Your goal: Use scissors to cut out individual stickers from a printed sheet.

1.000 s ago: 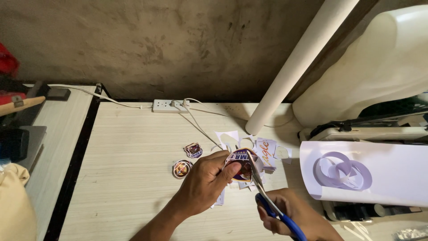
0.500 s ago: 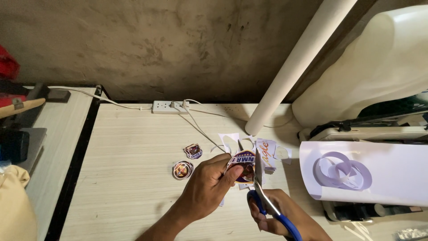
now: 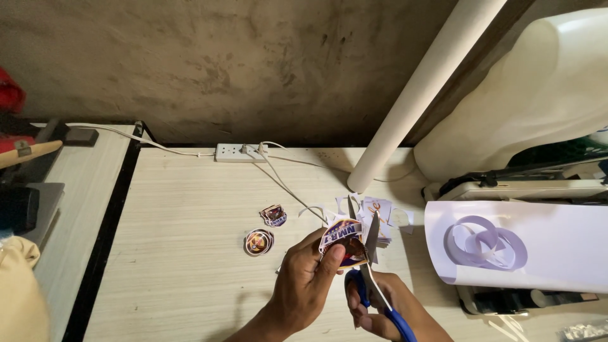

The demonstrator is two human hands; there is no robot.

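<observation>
Blue-handled scissors (image 3: 373,278) gripped in right hand (image 3: 386,310), left hand (image 3: 304,285) fingers pinching printed sticker (image 3: 342,240).

Blue-handled steel scissors (image 3: 373,266) are seen against a purple-and-orange printed paper cutout (image 3: 342,244) (white-edged), above a pale wood-grain tabletop (image 3: 183,266).

Wall (image 3: 209,63): bare grey-brown plaster, stained and mottled, dimly lit. Table (image 3: 177,278): pale wood-grain top, set against the wall. Second table (image 3: 76,209): same finish, stood at left, with a dark gap (image 3: 104,240) between the two. Power strip (image 3: 239,152): white, lay at the table's back edge, white cables plugged in. White tube (image 3: 424,95): leaned diagonally against the wall.
</observation>
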